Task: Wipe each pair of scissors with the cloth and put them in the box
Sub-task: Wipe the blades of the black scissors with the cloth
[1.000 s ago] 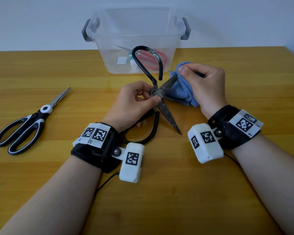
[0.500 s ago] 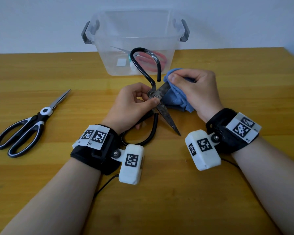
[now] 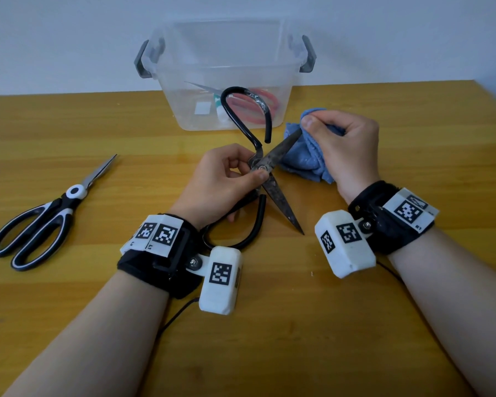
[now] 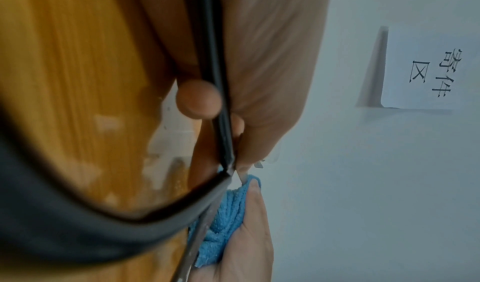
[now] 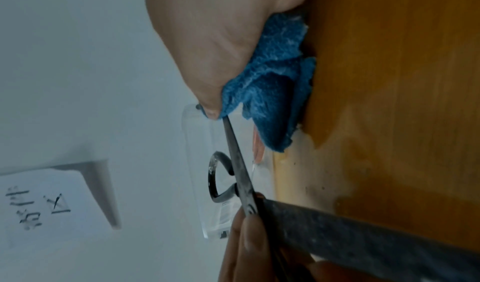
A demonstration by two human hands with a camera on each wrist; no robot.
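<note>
The fingers (image 3: 312,126) of the right hand (image 3: 347,153) are pinched on the cloth (image 3: 301,159) round one blade of the open black scissors (image 3: 265,170), held mid-tabletop at the pivot by the left hand (image 3: 218,181). One pair (image 3: 252,107) is already seen in the box (image 3: 226,70) by the far edge; another pair (image 3: 43,222) near the left edge is left unwiped.

I see a wooden table (image 3: 69,325) with yellow-brown boards. A clear plastic box (image 3: 281,81) with grey handles sits at the far edge, by the wall. On my left lie black and white scissors (image 3: 38,224), closed and flat on the wood. A thin black wire (image 3: 178,313) lies on the table near me.
</note>
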